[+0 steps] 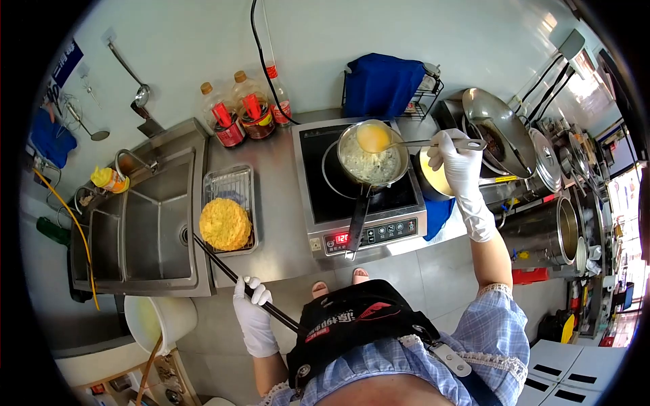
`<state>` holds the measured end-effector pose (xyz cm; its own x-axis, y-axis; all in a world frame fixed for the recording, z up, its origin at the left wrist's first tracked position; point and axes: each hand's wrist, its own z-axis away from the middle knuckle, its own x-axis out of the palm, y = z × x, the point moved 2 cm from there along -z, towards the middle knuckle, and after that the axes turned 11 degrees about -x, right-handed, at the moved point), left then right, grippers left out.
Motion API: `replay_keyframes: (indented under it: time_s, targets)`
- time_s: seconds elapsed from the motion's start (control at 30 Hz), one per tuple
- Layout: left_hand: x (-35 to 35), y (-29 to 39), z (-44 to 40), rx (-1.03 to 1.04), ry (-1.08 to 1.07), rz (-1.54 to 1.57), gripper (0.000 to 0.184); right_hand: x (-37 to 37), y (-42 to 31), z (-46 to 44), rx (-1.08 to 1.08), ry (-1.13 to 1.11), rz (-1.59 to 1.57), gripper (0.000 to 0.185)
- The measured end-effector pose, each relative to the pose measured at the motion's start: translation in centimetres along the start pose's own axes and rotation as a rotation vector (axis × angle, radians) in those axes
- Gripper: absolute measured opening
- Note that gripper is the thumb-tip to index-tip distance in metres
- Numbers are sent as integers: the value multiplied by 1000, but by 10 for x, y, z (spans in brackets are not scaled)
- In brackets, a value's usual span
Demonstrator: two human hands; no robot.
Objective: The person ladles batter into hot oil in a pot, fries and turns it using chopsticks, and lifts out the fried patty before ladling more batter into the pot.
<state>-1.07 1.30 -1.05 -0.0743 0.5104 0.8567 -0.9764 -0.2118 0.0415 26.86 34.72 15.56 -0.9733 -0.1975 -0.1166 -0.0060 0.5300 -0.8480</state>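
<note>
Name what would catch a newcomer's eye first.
Probably the golden round patty on the rack beside the sink. Then the ladle of yellow liquid that the right hand holds over the pan on the cooktop. The left hand holds black chopsticks in front of the counter.

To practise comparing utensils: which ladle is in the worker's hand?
The ladle over the pan, held in the gloved right hand, yellow contents in its bowl; the other ladles hang on the wall.

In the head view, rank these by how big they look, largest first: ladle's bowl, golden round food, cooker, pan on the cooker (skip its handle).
1. Cooker
2. Pan
3. Golden round food
4. Ladle's bowl
</note>
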Motion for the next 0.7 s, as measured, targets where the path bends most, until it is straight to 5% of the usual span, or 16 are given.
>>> replay_keyframes:
  time_s: [0.7]
  targets:
    - [25,-14,-25,-47,-40,-40,21,-9,-12,-4,52,-23,-31,26]
